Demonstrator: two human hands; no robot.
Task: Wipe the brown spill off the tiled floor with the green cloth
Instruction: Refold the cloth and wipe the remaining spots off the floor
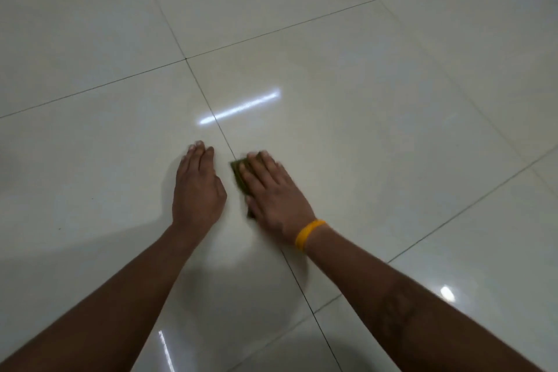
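Observation:
My right hand (273, 190) lies flat on the green cloth (240, 177) and presses it onto the glossy pale tiled floor (377, 130). Only the cloth's left edge shows past my fingers and thumb; the rest is hidden under my palm. The cloth sits right beside a dark grout line (225, 136). My left hand (197, 187) rests flat on the tile just left of that line, fingers together, holding nothing. A yellow band (308, 234) circles my right wrist. No brown spill shows on the tiles around the cloth; whatever lies under it is hidden.
Large cream tiles with dark grout lines stretch in every direction. A bright strip of reflected light (241, 106) lies on the floor just beyond my hands. Smaller glints (447, 293) shine near my right forearm.

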